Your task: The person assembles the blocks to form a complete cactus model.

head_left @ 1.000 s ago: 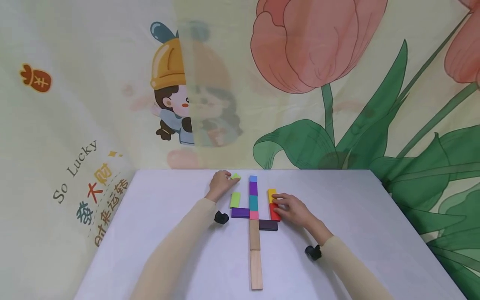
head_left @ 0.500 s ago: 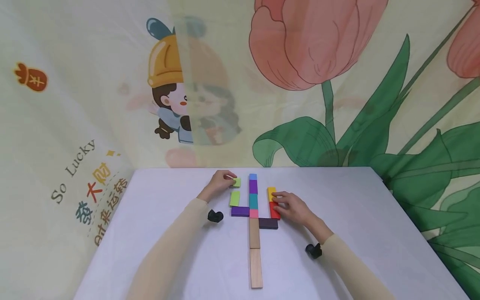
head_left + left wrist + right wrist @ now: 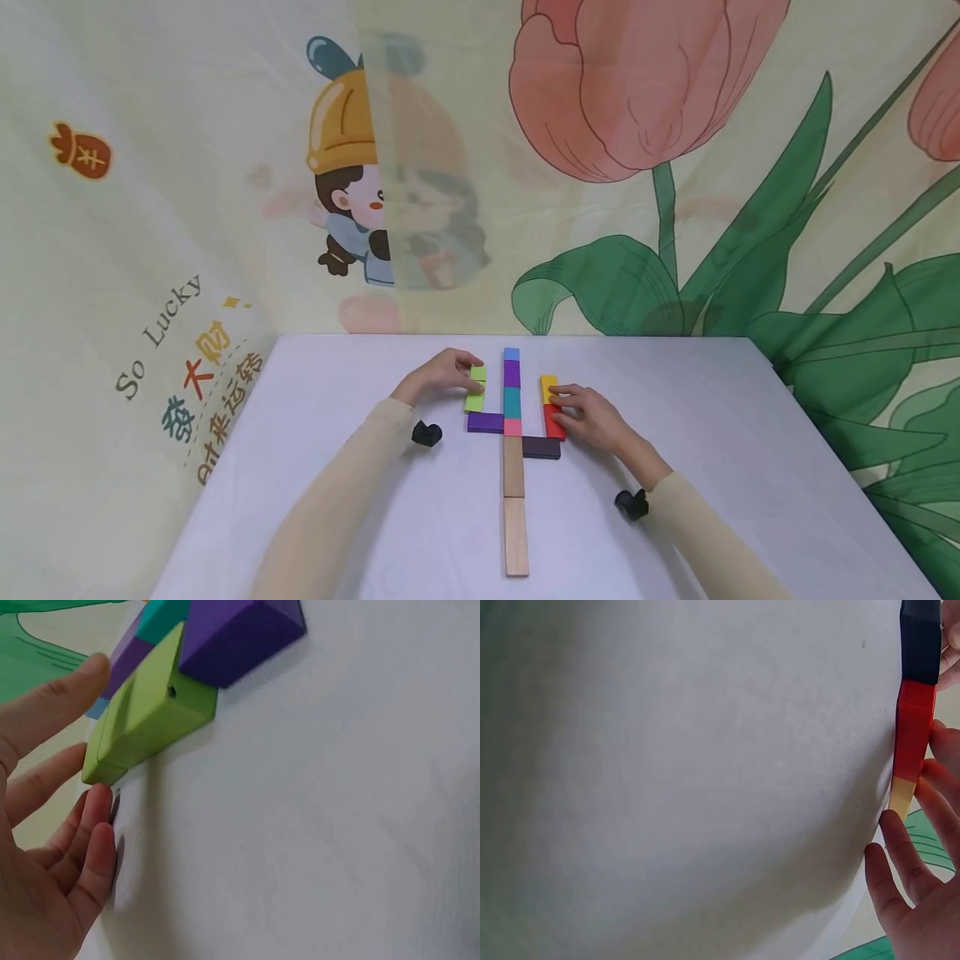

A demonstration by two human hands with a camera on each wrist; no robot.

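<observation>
In the head view my left hand [image 3: 444,374] is beside a small light-green block [image 3: 478,372], which abuts a longer light-green block [image 3: 475,400]. The left wrist view shows the index finger [image 3: 56,776] at the small block's outer end, with the thumb [image 3: 64,697] raised clear of it. A purple block [image 3: 486,422] adjoins the longer green one. My right hand [image 3: 596,417] rests its fingertips along a red block [image 3: 553,423] and a yellow block [image 3: 549,387]. Below the red one lies a dark block [image 3: 542,448].
A central column runs between the hands: blue [image 3: 512,354], violet [image 3: 512,373], teal [image 3: 512,403] and pink [image 3: 512,428] blocks, then two bare-wood blocks [image 3: 513,467] towards me. They lie on a white table [image 3: 637,550] that ends at a patterned backdrop [image 3: 450,317].
My left hand has brought the small light-green block towards me, up against the longer one, and its fingers have loosened. The right hand has stayed at the red and yellow blocks.
</observation>
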